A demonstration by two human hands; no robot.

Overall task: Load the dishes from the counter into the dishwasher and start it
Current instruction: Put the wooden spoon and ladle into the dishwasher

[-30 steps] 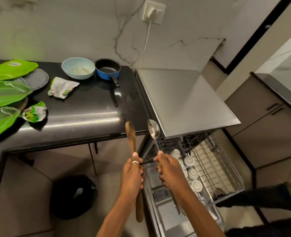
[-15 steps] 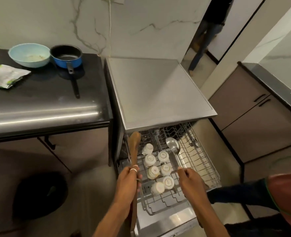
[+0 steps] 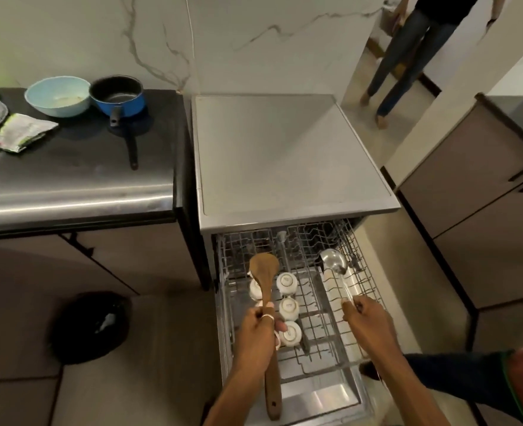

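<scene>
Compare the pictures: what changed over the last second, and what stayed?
The left hand, gripping the wooden spatula, and right hand, gripping the ladle, moved apart and over the dishwasher rack. Neither let go. The bowl and saucepan stayed on the counter.

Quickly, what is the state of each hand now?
Left hand: closed, holding the wooden spatula.
Right hand: closed, holding the metal ladle.

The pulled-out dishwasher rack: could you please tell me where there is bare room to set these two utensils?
Bare tines fill the right half of the rack, between the cups and the right rim, under the ladle. The back rows nearest the dishwasher look free. It is crowded left of centre, where the cups cluster beneath the wooden spatula.
</scene>
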